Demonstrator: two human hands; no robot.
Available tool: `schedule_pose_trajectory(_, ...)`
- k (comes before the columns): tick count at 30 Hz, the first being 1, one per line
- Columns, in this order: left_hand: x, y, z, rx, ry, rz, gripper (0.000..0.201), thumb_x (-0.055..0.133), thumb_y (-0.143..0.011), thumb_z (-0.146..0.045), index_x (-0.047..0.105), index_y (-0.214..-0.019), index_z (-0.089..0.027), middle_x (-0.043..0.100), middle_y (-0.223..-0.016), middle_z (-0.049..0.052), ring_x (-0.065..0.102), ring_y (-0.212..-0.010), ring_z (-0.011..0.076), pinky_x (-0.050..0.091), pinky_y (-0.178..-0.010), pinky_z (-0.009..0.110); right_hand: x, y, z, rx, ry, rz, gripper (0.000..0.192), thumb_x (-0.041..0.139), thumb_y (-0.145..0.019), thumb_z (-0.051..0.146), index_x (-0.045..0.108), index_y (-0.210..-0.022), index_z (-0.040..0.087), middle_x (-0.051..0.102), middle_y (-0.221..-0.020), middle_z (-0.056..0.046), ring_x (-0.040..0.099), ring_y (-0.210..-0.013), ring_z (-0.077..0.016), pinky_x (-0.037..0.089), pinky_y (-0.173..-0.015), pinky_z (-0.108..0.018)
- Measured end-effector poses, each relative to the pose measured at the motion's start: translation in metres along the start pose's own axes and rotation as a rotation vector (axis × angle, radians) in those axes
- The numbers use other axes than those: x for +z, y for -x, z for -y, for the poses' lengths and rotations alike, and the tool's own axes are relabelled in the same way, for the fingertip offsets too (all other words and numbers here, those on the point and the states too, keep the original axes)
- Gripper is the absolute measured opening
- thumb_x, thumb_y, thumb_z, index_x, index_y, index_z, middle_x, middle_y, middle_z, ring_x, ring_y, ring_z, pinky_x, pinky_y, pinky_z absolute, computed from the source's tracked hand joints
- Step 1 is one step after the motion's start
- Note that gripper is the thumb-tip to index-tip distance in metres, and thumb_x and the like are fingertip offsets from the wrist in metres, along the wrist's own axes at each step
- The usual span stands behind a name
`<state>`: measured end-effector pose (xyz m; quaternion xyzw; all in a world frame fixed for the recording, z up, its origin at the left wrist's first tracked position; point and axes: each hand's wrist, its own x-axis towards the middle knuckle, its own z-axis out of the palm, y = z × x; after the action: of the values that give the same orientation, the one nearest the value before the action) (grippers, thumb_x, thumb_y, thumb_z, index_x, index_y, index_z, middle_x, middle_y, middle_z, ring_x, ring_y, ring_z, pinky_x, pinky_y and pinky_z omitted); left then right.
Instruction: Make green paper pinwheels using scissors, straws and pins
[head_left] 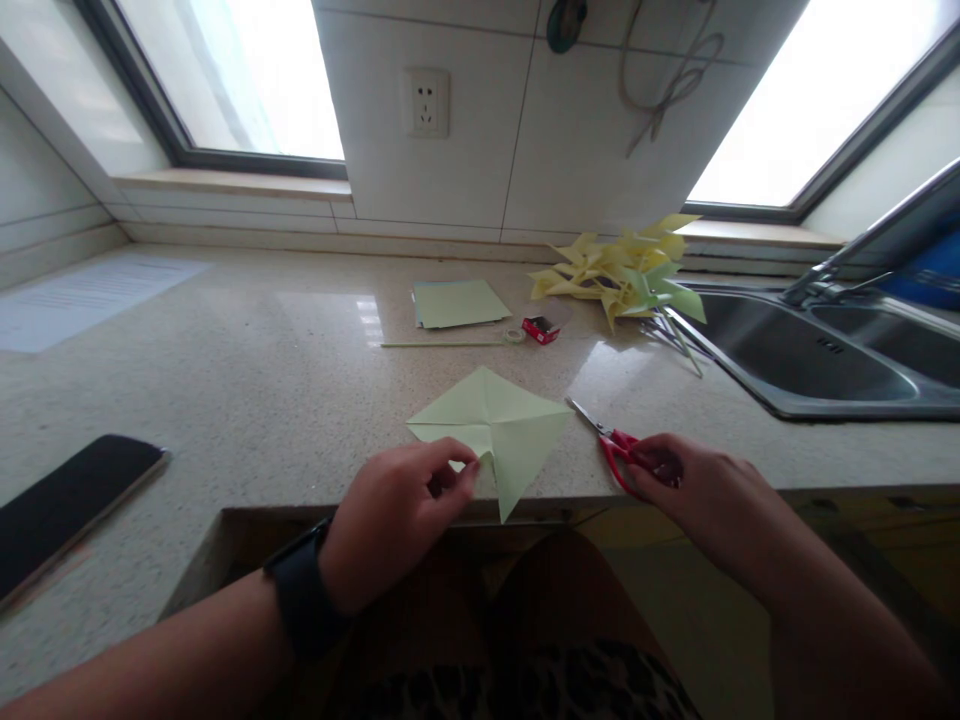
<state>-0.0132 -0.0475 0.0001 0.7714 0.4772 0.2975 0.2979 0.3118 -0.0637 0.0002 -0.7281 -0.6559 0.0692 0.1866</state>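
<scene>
A pale green square of paper (pixel 525 425) lies on the counter near its front edge, creased across the middle and slit at the near corner. My left hand (pixel 401 510), with a dark band at the wrist, is closed in a pinch on the paper's near left flap. To the right of the sheet, my right hand (pixel 682 475) has its fingers closed round the red handles of a pair of scissors (pixel 615 450). The scissor blades point up and left towards the paper's right corner, resting at counter level. Part of the handles is hidden by my fingers.
Behind the sheet are a stack of coloured paper (pixel 459 302), a thin green stick (pixel 442 345), a tape roll (pixel 514 337) and a small red box (pixel 541 328). Paper pinwheels (pixel 615 272) lie beside the sink (pixel 787 350). A black phone-like slab (pixel 71 500) and printed sheets (pixel 82 295) are left.
</scene>
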Motion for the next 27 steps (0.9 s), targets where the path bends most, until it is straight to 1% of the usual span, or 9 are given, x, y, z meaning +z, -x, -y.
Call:
schedule_pose_trajectory(3,0.000,-0.002,-0.001,-0.088,0.120,-0.033,0.016,0.064,-0.092,-0.035,0.074,-0.093,-0.023,0.075,-0.077,0.002,0.063,-0.064,0.0173,0.044,-0.061,0.027,-0.005,0.004,0.001,0.030,-0.047,0.062,0.026,0.070,-0.076,0.048,0.077,-0.084,0.025,0.078,-0.078,-0.007,0.072,-0.065,-0.0279,0.050,-0.058,-0.038)
schedule_pose_trajectory(5,-0.001,-0.003,-0.002,-0.127,0.151,-0.057,0.017,0.063,-0.092,-0.036,0.074,-0.092,-0.023,0.075,-0.079,0.001,0.061,-0.064,0.0166,0.044,-0.060,0.027,-0.009,0.008,0.000,0.057,-0.146,0.079,0.030,0.069,-0.076,0.052,0.079,-0.087,0.026,0.079,-0.081,-0.008,0.072,-0.067,-0.0274,0.053,-0.059,-0.038)
schedule_pose_trajectory(10,-0.001,-0.006,0.000,-0.194,0.253,-0.084,0.021,0.065,-0.090,-0.040,0.076,-0.090,-0.022,0.075,-0.079,0.002,0.062,-0.067,0.0186,0.046,-0.062,0.029,-0.016,0.017,0.006,0.207,-0.609,0.073,0.046,0.075,-0.071,0.061,0.077,-0.098,0.022,0.079,-0.089,-0.012,0.070,-0.065,-0.0244,0.054,-0.047,-0.031)
schedule_pose_trajectory(13,-0.001,-0.007,0.001,-0.224,0.302,-0.091,0.021,0.067,-0.089,-0.040,0.076,-0.091,-0.021,0.076,-0.081,0.003,0.065,-0.073,0.0203,0.048,-0.067,0.031,-0.016,0.026,0.025,0.292,-0.968,0.020,0.050,0.082,-0.067,0.059,0.076,-0.101,0.023,0.077,-0.088,-0.011,0.070,-0.070,-0.0232,0.058,-0.052,-0.030)
schedule_pose_trajectory(15,-0.002,-0.007,0.000,-0.238,0.327,-0.095,0.022,0.067,-0.089,-0.040,0.076,-0.092,-0.020,0.076,-0.083,0.004,0.066,-0.076,0.0204,0.050,-0.070,0.031,-0.012,0.034,0.044,0.281,-1.104,0.081,0.043,0.086,-0.066,0.053,0.076,-0.093,0.021,0.073,-0.084,-0.008,0.065,-0.065,-0.0180,0.059,-0.053,-0.028)
schedule_pose_trajectory(17,-0.003,-0.008,-0.003,-0.268,0.401,-0.091,0.022,0.068,-0.088,-0.040,0.075,-0.092,-0.019,0.077,-0.084,0.005,0.068,-0.077,0.0200,0.051,-0.070,0.031,-0.007,0.041,0.064,0.280,-1.219,0.170,0.039,0.086,-0.069,0.050,0.076,-0.093,0.022,0.070,-0.081,-0.005,0.062,-0.065,-0.0149,0.059,-0.055,-0.026)
schedule_pose_trajectory(20,-0.002,-0.008,-0.007,-0.324,0.570,-0.079,0.023,0.071,-0.086,-0.039,0.073,-0.093,-0.017,0.077,-0.082,0.005,0.070,-0.074,0.0187,0.054,-0.069,0.030,0.005,0.045,0.088,0.274,-1.302,0.315,0.035,0.079,-0.077,0.054,0.072,-0.081,0.019,0.067,-0.073,-0.003,0.060,-0.061,-0.0128,0.057,-0.052,-0.024)
schedule_pose_trajectory(24,0.001,-0.005,-0.012,-0.370,0.736,-0.095,0.023,0.077,-0.082,-0.037,0.072,-0.089,-0.017,0.077,-0.083,0.004,0.072,-0.074,0.0177,0.057,-0.072,0.029,0.021,0.041,0.108,0.273,-1.320,0.332,0.038,0.082,-0.074,0.052,0.071,-0.089,0.019,0.072,-0.087,-0.006,0.067,-0.073,-0.0172,0.062,-0.054,-0.027)
schedule_pose_trajectory(27,0.005,-0.002,-0.014,-0.358,0.785,-0.104,0.024,0.080,-0.080,-0.039,0.072,-0.088,-0.018,0.077,-0.084,0.004,0.071,-0.076,0.0173,0.056,-0.072,0.028,0.029,0.035,0.117,0.266,-1.317,0.362,0.039,0.083,-0.073,0.051,0.069,-0.090,0.019,0.071,-0.083,-0.004,0.066,-0.071,-0.0164,0.062,-0.056,-0.027)
